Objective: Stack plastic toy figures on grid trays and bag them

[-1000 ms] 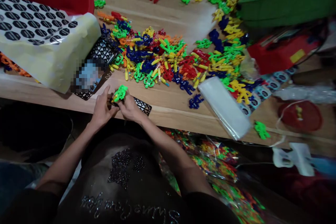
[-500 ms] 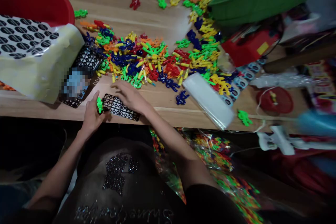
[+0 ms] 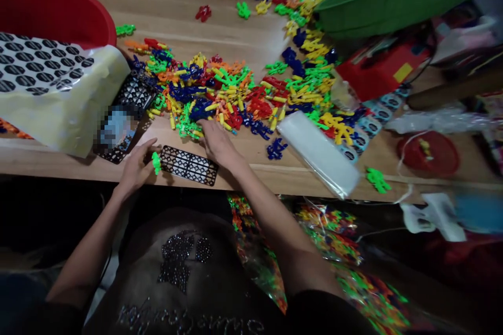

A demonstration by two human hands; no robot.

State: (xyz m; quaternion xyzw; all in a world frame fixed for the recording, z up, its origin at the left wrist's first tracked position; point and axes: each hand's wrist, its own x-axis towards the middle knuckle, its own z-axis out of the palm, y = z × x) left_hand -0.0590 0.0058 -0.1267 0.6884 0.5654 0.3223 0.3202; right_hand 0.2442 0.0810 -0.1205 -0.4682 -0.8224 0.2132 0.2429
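Observation:
My left hand (image 3: 137, 166) rests at the table's front edge with thumb and fingers apart. Right by its fingertips is a small bright green plastic figure (image 3: 156, 163); whether they touch it I cannot tell. Beside the figure lies a black rectangular plastic grid (image 3: 189, 164) with rows of cut-outs. My right hand (image 3: 220, 142) is beyond the grid's right end, fingers apart, reaching to the near edge of the pile. Its fingertips are close to green figures (image 3: 187, 124) and a dark blue figure (image 3: 201, 109). Nothing is visibly gripped there.
A heap of mixed coloured figures (image 3: 231, 91) spreads behind my hands. On the left are a red tub (image 3: 58, 8), a patterned sheet (image 3: 78, 115) and more black grids (image 3: 135, 91). Rightward lie clear bags (image 3: 318, 154), a red box (image 3: 383, 70) and a green basin (image 3: 401, 2).
My right hand has lifted off the black grid and moved away from me to the pile's edge. The left hand stays by the green figure. The view has shifted slightly.

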